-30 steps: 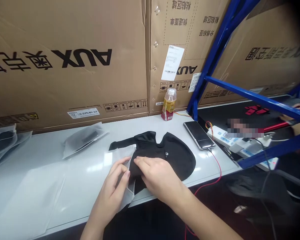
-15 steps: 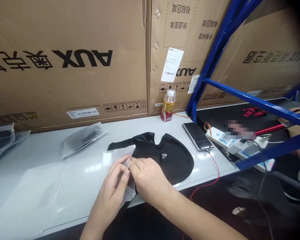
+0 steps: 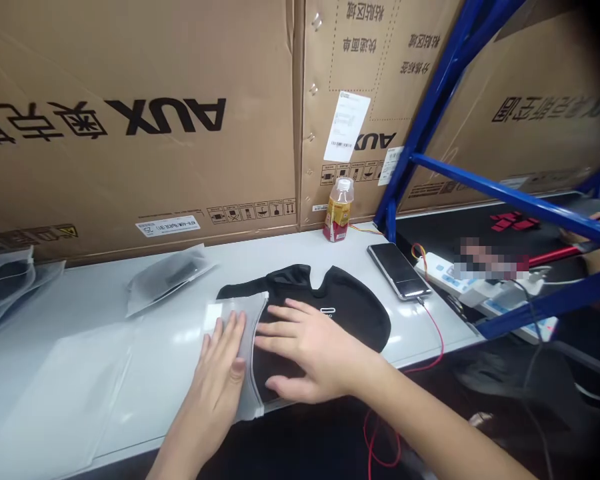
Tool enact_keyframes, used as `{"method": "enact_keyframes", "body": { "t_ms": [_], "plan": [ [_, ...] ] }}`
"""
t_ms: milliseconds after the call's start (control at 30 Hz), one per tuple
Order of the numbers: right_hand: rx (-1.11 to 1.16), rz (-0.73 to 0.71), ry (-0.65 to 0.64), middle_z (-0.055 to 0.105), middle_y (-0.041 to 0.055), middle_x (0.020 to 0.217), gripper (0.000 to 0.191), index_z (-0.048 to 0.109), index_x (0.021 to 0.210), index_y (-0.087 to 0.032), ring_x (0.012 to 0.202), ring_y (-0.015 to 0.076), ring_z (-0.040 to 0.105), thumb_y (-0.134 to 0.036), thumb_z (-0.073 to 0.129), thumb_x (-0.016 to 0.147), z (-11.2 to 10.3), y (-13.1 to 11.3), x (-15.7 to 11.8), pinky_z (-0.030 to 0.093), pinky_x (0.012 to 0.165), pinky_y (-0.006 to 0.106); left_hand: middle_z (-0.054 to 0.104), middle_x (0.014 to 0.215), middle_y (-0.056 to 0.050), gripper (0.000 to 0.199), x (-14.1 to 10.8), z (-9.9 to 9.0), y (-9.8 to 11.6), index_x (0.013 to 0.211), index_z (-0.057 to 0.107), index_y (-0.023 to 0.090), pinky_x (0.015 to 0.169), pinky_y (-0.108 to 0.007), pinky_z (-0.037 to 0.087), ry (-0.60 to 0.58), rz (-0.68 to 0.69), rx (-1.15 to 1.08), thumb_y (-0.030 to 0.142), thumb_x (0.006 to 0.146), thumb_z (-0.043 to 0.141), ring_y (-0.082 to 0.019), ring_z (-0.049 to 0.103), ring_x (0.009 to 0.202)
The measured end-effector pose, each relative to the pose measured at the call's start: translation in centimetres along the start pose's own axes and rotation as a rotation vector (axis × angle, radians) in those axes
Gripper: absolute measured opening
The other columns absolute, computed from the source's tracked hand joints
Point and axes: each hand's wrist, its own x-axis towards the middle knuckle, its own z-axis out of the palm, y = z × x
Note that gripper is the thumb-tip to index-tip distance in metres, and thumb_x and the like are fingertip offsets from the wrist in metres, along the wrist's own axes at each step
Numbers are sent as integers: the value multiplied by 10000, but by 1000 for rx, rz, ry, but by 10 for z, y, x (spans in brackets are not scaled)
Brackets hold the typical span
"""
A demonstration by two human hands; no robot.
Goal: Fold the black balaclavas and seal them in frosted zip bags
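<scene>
My left hand lies flat on a frosted zip bag, fingers stretched out and pointing away from me. The bag rests at the table's front edge, its zip side facing right. A flat black fabric piece, rounded at the right and notched along the top, bears a small white logo, partly covered. Its left part meets the bag's opening; how far it reaches inside is hidden by my hands. Spread out on the fabric beside the zip edge is my right hand, palm down and holding nothing.
Filled frosted bags lie at the back and far left, and a flat frosted bag at front left. A drink bottle and a charging phone stand near blue shelf posts. Large cartons wall the back. Another person's hand shows far right.
Both hands were pinching the bag's opening, which was raised. Now the bag lies flatter, my left hand is flat on it, and my right hand has opened over the black fabric.
</scene>
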Motion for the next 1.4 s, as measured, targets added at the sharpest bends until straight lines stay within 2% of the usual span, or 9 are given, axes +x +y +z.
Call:
{"method": "enact_keyframes", "body": {
  "t_ms": [133,400,633,800,900,1067,1200,1300,1400],
  "plan": [
    [-95,295,-8,451,189,1648,778,542,1545,-211,1522,469,381,-674,659,931,12,2,-4,304,1218,685,130,1781,-32,631,2,1,6,1708,56,351,1287,-670,169,-23,5,34,455,1119,256,-345,100,1633],
    [-43,-115,-58,741,76,1295,386,704,1266,-142,1439,321,478,-435,584,1045,14,11,17,255,1293,505,80,1785,-28,659,4,0,5,1700,-30,372,1285,-644,208,-46,34,30,458,1120,269,-317,114,1632],
    [-230,241,31,754,149,1100,435,722,1178,-91,1056,363,583,-472,611,1000,18,-16,18,505,927,536,127,1775,-38,684,5,5,7,1704,22,355,1276,-687,184,13,-17,85,491,1106,325,-339,98,1628],
    [-31,-100,-21,775,81,1087,328,735,1097,-156,1173,260,586,-462,639,1027,19,0,14,450,1101,396,173,1769,-30,655,7,1,7,1703,54,364,1290,-626,224,-3,4,46,458,1115,327,-307,173,1621],
    [42,-35,5,747,101,1251,384,689,1243,-152,1231,242,605,-467,626,1031,22,3,17,440,1137,384,164,1774,-43,655,8,-1,7,1705,20,355,1292,-630,203,4,23,15,437,1123,309,-307,160,1627],
    [-52,310,24,611,200,1484,556,570,1442,-80,1400,432,476,-466,534,1042,23,-14,22,422,1130,607,148,1778,-26,632,7,0,10,1704,67,372,1289,-642,189,-13,75,11,443,1122,302,-317,137,1632],
    [85,51,-93,765,100,1177,263,697,1181,-145,1238,302,620,-328,590,1025,12,-6,23,446,1151,476,149,1778,-19,653,5,-4,12,1703,65,381,1280,-610,266,7,58,-13,446,1114,340,-314,180,1625],
    [149,-39,-83,747,91,1277,259,670,1242,-155,1320,235,609,-288,585,1036,11,5,26,378,1234,397,147,1779,-39,662,8,-9,12,1704,74,376,1253,-598,345,2,54,-36,458,1110,353,-332,211,1619],
    [58,51,-65,664,131,1444,348,634,1336,-143,1442,287,521,-334,547,1059,12,5,30,293,1285,520,128,1783,-32,663,11,-11,13,1701,89,387,1265,-626,295,-32,79,-25,487,1105,362,-332,175,1627]
  ]
}}
